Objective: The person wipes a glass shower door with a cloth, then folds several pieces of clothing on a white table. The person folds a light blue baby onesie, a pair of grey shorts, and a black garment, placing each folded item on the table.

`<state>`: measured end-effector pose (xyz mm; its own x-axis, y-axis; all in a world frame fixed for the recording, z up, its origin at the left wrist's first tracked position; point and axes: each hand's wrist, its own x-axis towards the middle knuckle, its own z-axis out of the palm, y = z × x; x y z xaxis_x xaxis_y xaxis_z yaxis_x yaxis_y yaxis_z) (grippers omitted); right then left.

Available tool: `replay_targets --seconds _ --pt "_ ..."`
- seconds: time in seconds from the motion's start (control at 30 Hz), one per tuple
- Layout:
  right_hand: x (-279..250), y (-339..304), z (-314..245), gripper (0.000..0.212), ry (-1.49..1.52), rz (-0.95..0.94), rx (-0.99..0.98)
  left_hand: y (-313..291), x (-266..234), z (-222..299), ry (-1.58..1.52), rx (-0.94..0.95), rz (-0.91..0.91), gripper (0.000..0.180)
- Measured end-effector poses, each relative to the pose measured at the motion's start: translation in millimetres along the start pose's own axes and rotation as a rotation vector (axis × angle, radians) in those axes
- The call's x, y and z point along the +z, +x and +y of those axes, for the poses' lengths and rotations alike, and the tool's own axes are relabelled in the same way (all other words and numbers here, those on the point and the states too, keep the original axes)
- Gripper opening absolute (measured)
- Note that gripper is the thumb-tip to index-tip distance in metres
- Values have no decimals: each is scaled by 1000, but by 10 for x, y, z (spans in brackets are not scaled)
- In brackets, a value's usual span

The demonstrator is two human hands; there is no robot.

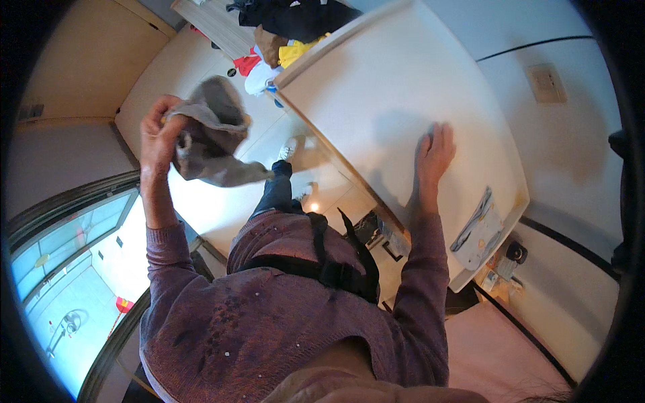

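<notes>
A grey cloth [215, 131] with a lighter edge hangs from my left hand [160, 138], which is raised over the floor at the left. The fingers are closed on the cloth's upper corner, and its lower end trails to the right in mid-air. My right hand [435, 158] lies palm down on a white tabletop [376, 74] with a raised rim, its fingers stretched out and nothing in them. Nearer me on the same top lies a flat, pale patterned item [480, 232] with a dark strip along one side.
Heaped past the table's far corner are black clothes [295, 20], a yellow cloth [295, 50] and a red cloth [247, 64]. A doorway with a dark frame [74, 201] opens at the left. A wall switch [545, 82] is at the right. Small items [507, 265] stand beyond the rim.
</notes>
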<state>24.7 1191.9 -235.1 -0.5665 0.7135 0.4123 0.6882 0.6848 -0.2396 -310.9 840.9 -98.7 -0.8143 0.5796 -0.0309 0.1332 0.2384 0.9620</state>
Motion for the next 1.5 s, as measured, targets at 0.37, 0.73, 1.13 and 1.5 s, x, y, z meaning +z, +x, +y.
replay_targets --seconds 0.37,0.73,1.13,1.5 --pt "-453 -548 -2026 44 820 -469 -507 -521 588 99 -145 -203 -443 12" --pt "-225 -684 -1770 22 425 -440 -497 -495 170 -151 249 -195 -632 19" --pt "-1151 -914 -1840 24 710 -891 -364 -904 -315 -590 541 53 -744 17" --pt "-1404 -1177 -1979 17 910 -974 -149 -1035 -357 -677 20 -482 -1205 44"
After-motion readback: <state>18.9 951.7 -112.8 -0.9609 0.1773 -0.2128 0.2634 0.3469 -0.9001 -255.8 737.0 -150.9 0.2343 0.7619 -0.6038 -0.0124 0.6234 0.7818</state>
